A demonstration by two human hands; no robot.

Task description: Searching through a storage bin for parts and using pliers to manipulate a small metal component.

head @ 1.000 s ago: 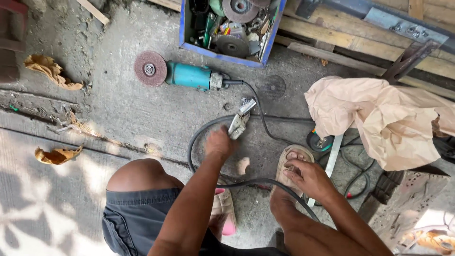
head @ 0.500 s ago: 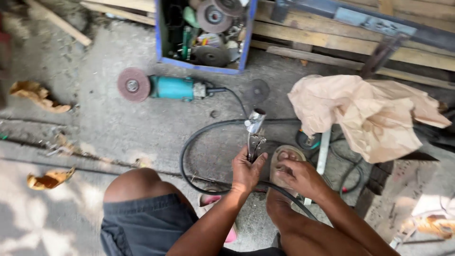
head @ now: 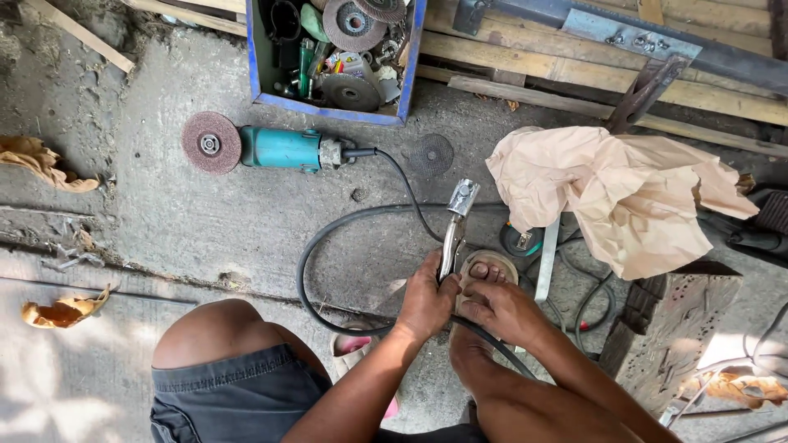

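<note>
Nearest, the left hand [head: 425, 302] grips the handles of metal locking pliers [head: 454, 230], upright above the concrete floor [head: 164, 213]; the right hand [head: 502, 310] curls against them. Beyond lies a teal angle grinder [head: 279, 148], then a blue box [head: 410, 57] holding grinding discs [head: 353, 23].

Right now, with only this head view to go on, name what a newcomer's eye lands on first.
At centre, the left hand grips silvery locking pliers while the right hand rests beside it over a sandalled foot. Up left lies a teal angle grinder with its reddish disc, below a blue tool box. To the right sits crumpled tan paper.
</note>
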